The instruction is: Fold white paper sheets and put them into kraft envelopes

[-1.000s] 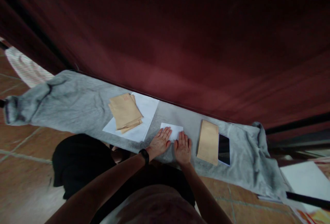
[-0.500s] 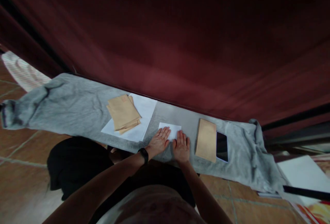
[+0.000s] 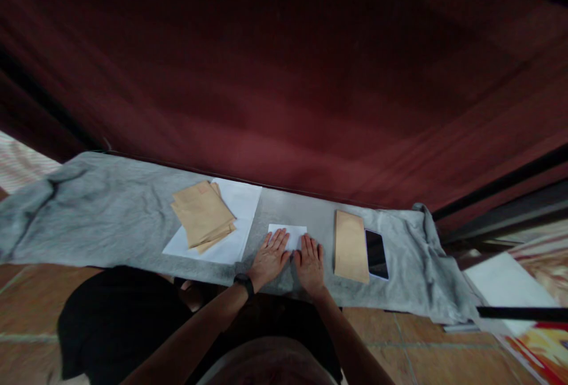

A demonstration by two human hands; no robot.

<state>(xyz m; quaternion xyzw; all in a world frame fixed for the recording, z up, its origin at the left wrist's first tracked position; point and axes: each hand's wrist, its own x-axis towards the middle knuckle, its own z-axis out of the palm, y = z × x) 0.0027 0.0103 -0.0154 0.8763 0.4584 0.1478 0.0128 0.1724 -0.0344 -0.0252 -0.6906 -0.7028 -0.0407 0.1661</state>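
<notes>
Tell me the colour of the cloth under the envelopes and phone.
The cloth is grey, best seen in the head view.

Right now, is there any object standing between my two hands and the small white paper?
Nothing visible is in the way. The left hand lies flat on the small white paper, and the right hand is at its right edge. The brown envelopes lie off to the left.

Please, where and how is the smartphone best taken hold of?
I would pinch the smartphone by its right long edge, coming from the right: it lies flat on the grey cloth, and its left edge is close beside the brown envelope, leaving little finger room.
</notes>
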